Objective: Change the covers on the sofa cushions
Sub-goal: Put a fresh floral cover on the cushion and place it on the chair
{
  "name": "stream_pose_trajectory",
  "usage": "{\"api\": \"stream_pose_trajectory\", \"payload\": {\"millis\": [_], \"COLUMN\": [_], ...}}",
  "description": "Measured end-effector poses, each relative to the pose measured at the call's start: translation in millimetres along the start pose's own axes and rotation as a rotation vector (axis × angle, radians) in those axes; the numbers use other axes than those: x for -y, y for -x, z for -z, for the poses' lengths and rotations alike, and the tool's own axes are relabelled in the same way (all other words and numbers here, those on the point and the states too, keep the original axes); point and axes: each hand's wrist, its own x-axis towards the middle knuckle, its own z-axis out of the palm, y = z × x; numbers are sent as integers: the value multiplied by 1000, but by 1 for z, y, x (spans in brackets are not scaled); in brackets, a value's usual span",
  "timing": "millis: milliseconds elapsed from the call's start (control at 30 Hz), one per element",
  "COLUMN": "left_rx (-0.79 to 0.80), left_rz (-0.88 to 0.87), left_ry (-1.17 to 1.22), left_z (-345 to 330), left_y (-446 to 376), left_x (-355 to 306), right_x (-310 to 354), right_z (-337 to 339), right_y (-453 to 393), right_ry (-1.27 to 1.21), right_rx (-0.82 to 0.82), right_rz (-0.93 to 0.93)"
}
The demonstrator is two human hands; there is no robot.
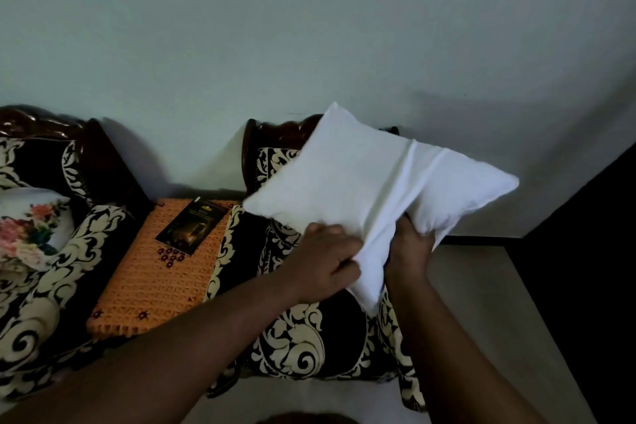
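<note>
while packet print [192, 227] unreadable, both hands, left hand [327, 260], right hand [409, 244], gripping white cushion [361, 179]

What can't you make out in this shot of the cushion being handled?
- Head view: right hand fingers, hidden behind the white cushion.
- Printing on the dark card on the orange mat: too small and dim.
- Floral cushion: cut off by the left edge.

No legible text on anything.
</note>
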Motion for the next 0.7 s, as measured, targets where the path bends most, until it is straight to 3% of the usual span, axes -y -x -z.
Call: {"api": "stream_pose_trajectory", "payload": {"millis": [100, 167, 267, 333, 467, 600, 700], "left_rx": [6, -59, -250, -249, -321, -367, -387], "left_rz": [96, 186, 361, 443, 363, 506, 476], "left_ry": [-109, -97, 84, 82, -2, 54, 19], "left_z": [5, 10, 24, 30, 29, 30, 30], "left_y": [7, 4, -24, -45, -55, -63, -64], "left_x": [22, 24, 15, 13, 7, 4, 15], "right_x": [3, 4, 2, 1, 7, 9, 10], "right_z": [5, 12, 19, 23, 28, 36, 43], "right_y": [9, 17, 30, 34, 41, 42, 34], "right_ry": [144, 208, 296, 276, 261, 456, 723], "right_rx": [54, 88, 322, 401, 439, 517, 579], "right_rz": [-69, -8, 64, 56, 0, 58, 143]}}
